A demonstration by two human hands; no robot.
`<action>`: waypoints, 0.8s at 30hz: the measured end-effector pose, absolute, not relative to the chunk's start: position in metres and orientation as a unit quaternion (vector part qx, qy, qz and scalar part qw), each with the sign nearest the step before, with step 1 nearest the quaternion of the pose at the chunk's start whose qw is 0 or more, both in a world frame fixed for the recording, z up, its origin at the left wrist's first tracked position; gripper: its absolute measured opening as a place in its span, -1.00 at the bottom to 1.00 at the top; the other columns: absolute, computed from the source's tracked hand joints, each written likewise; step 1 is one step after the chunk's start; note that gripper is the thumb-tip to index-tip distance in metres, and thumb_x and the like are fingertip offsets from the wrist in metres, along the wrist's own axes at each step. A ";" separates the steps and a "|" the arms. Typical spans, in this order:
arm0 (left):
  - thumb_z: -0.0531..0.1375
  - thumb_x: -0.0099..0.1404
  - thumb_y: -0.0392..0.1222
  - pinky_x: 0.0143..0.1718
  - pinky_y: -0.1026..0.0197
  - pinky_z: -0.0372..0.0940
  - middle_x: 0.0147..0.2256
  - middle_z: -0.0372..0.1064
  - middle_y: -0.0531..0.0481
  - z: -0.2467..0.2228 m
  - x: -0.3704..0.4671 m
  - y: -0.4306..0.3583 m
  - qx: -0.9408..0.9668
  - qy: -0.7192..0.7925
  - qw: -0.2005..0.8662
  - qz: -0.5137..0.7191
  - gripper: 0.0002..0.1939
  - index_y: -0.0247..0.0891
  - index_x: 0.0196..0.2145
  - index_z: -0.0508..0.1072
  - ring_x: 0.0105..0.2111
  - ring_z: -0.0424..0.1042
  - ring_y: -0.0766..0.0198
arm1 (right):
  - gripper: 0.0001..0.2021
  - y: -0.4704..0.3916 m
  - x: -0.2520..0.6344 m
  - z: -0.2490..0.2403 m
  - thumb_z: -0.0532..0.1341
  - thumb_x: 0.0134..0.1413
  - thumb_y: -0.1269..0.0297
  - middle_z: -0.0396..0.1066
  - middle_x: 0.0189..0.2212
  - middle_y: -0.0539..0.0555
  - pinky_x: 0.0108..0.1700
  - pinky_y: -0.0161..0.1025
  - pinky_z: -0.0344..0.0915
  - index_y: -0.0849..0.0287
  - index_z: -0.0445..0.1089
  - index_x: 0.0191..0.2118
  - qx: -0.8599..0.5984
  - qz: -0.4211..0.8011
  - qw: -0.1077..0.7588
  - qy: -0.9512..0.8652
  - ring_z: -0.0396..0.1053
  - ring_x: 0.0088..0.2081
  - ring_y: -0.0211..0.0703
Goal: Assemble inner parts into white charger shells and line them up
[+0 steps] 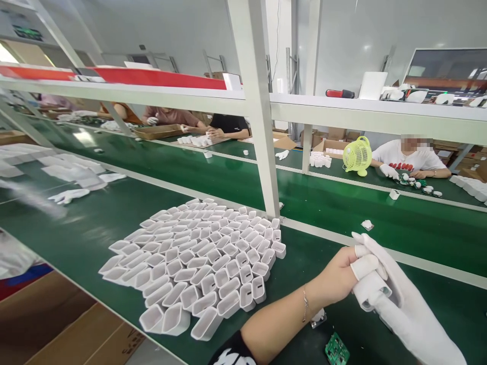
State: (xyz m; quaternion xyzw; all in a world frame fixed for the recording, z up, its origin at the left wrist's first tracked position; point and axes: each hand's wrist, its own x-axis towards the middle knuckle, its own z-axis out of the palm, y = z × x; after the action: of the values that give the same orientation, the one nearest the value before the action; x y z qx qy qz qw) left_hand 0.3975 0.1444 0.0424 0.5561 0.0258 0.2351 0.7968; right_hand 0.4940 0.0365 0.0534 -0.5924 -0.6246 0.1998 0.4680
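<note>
Both my hands are together at the lower right above the green table. My left hand (344,268), with white covers on its fingers and a bracelet at the wrist, has its fingers closed on a small white plastic case (367,295). My right hand (409,309), in a white glove, is wrapped round the same case from the other side; the hands hide much of it. Below my left wrist lies a small white and metal part (318,318), partly covered. A green circuit board (337,349) is near the bottom edge.
Many open white cases (205,253) stand packed together left of my arm. A white glove (69,195) lies further left. A shelf post (258,126) rises beyond the cases. Across the green conveyor (323,197), a co-worker (409,157) sits near a yellow-green fan (357,156).
</note>
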 end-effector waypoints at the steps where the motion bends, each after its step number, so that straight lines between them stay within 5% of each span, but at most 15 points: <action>1: 0.20 0.08 0.25 -0.53 0.36 0.14 -0.51 0.29 -0.08 0.044 0.397 0.145 0.567 0.024 0.785 0.247 -0.47 -0.40 -0.49 0.40 -0.55 0.23 0.38 | -0.43 0.037 0.492 0.052 0.07 0.21 0.24 0.31 0.03 0.17 -0.13 -0.20 0.44 -0.06 -0.06 0.31 -0.605 0.155 0.469 -0.625 0.41 -0.07 -0.09; 3: 0.17 0.14 0.19 -0.51 0.36 0.13 -0.51 0.27 -0.07 0.046 0.395 0.145 0.593 0.024 0.757 0.272 -0.51 -0.39 -0.50 0.39 -0.53 0.21 0.39 | -0.46 0.039 0.488 0.048 0.08 0.20 0.23 0.22 0.13 0.17 -0.03 -0.19 0.38 -0.05 0.01 0.29 -0.609 0.083 0.474 -0.631 0.30 0.08 -0.04; 10: 0.20 0.12 0.14 -0.52 0.33 0.13 -0.53 0.29 -0.06 0.045 0.396 0.147 0.598 0.014 0.750 0.282 -0.56 -0.38 -0.53 0.39 -0.53 0.23 0.35 | -0.47 0.046 0.488 0.047 0.09 0.20 0.27 0.27 0.09 0.20 -0.13 -0.23 0.44 -0.02 0.05 0.28 -0.597 0.080 0.501 -0.621 0.35 0.04 -0.05; 13: 0.27 0.04 0.09 -0.63 0.36 0.07 -0.58 0.24 -0.03 0.044 0.400 0.152 0.471 0.005 0.845 0.254 -0.59 -0.38 -0.52 0.36 -0.63 0.20 0.40 | -0.34 0.048 0.506 0.056 0.12 0.16 -0.01 0.20 0.15 0.23 -0.12 -0.10 0.43 -0.01 -0.04 0.32 -0.520 0.224 0.483 -0.668 0.34 0.04 0.02; 16: 0.23 0.10 -0.13 -0.71 0.43 -0.10 -0.60 0.18 0.05 0.045 0.402 0.159 0.312 -0.015 0.922 0.230 -0.76 -0.36 -0.50 0.29 -0.73 0.03 0.52 | -0.26 0.050 0.521 0.062 -0.02 0.10 -0.28 -0.06 0.28 0.18 0.00 0.09 0.32 -0.05 -0.06 0.32 -0.423 0.281 0.583 -0.634 0.17 0.17 0.13; 19: 0.08 0.19 -0.30 -0.72 0.43 -0.16 -0.58 0.19 0.06 0.047 0.403 0.167 0.249 -0.021 0.944 0.214 -0.88 -0.35 -0.49 0.24 -0.78 -0.04 0.56 | -0.46 0.053 0.526 0.062 -0.09 0.24 -0.09 -0.14 0.31 0.09 0.10 0.16 0.19 -0.14 -0.03 0.30 -0.408 0.260 0.683 -0.547 0.05 0.24 0.06; 24: 0.08 0.21 -0.29 -0.71 0.42 -0.13 -0.58 0.21 0.05 0.047 0.404 0.168 0.264 -0.014 0.939 0.219 -0.86 -0.36 -0.50 0.24 -0.79 -0.01 0.55 | -0.55 0.058 0.515 0.060 0.00 0.25 0.01 0.04 0.25 0.11 0.16 0.08 0.16 -0.07 0.13 0.22 -0.445 0.140 0.745 -0.477 0.17 0.18 0.00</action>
State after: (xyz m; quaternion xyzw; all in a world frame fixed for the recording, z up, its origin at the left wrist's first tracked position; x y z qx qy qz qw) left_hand 0.4039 0.1682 0.0471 0.2645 -0.0137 0.2190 0.9391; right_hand 0.5149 0.0578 0.0604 -0.4452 -0.4770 0.1404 0.7447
